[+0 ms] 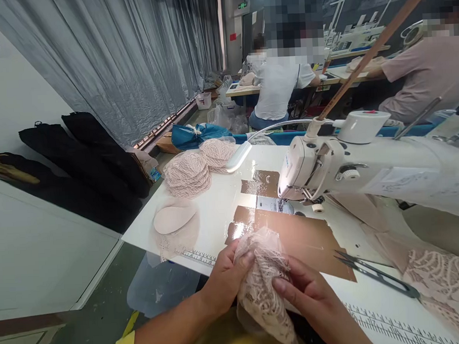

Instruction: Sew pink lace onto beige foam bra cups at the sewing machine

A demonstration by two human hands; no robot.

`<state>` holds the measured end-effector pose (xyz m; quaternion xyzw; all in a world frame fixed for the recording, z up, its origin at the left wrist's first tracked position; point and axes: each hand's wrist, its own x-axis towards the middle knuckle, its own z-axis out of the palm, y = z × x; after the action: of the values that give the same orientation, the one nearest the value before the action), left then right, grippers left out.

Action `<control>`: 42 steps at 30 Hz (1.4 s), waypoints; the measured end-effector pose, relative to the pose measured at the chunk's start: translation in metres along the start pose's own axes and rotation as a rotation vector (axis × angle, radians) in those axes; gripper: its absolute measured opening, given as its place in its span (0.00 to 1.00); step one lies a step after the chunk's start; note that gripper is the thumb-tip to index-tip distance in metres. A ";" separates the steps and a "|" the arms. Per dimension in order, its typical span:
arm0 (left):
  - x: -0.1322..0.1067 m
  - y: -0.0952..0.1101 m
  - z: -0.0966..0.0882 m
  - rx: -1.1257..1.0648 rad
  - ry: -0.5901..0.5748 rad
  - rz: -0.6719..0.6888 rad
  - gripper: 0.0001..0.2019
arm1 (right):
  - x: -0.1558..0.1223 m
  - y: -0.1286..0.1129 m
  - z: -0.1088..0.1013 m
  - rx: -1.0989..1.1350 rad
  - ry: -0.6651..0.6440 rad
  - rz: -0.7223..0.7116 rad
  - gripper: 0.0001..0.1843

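A beige lace piece (262, 277) is held at the near edge of the white sewing table (223, 208). My left hand (224, 278) grips its left side with fingers curled over the top. My right hand (307, 293) pinches its right side, thumb pressed on the lace. Both hands sit just in front of the white sewing machine (328, 167) and its needle plate (271, 204).
Stacks of lace cups (187, 174) and a smooth beige pad (174, 218) lie at the table's left. Thread snips (374, 274) and more lace (443, 274) lie at the right. Two people sit at other tables behind. Black bags rest by the left wall.
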<state>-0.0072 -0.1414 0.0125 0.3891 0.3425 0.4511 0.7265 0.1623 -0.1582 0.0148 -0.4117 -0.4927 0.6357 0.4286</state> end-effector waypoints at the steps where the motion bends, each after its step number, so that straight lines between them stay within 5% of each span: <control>1: 0.001 -0.002 0.003 0.022 0.041 0.025 0.18 | 0.000 0.001 -0.002 -0.083 -0.024 -0.032 0.19; 3: 0.000 -0.004 0.007 0.119 0.085 0.098 0.16 | 0.002 0.004 -0.007 -0.161 -0.008 -0.072 0.16; 8: -0.003 -0.003 0.006 0.420 -0.061 0.204 0.20 | 0.004 0.007 -0.009 0.014 0.209 -0.005 0.14; 15: 0.000 0.005 -0.001 0.447 0.104 0.275 0.24 | -0.001 0.002 -0.002 0.300 0.033 0.158 0.34; 17: 0.000 0.005 -0.004 0.443 0.150 0.276 0.23 | 0.000 0.005 0.001 0.317 0.048 0.182 0.30; 19: 0.001 0.005 -0.007 0.405 0.126 0.246 0.23 | 0.002 0.008 0.003 0.304 0.092 0.179 0.21; 24: 0.001 0.005 -0.016 0.215 -0.280 -0.004 0.16 | 0.004 0.011 0.002 0.303 0.217 0.170 0.18; 27: 0.001 0.003 -0.025 0.229 -0.163 -0.078 0.04 | 0.001 0.008 -0.001 0.315 0.280 0.149 0.17; 32: 0.000 -0.005 -0.046 -0.038 0.043 -0.190 0.07 | -0.004 0.003 -0.008 0.310 0.364 0.081 0.13; 36: -0.002 0.001 -0.047 -0.246 -0.022 -0.202 0.04 | -0.007 -0.003 -0.004 0.309 0.397 0.080 0.15; 40: -0.005 0.001 -0.028 -0.138 -0.249 -0.226 0.28 | -0.008 -0.007 0.010 0.224 0.275 0.134 0.15; 42: -0.006 -0.006 -0.022 -0.127 -0.230 -0.238 0.18 | -0.008 -0.007 0.011 0.220 0.228 0.150 0.16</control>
<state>-0.0260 -0.1430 -0.0019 0.3479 0.2715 0.3354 0.8323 0.1552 -0.1682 0.0247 -0.4673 -0.3364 0.6653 0.4753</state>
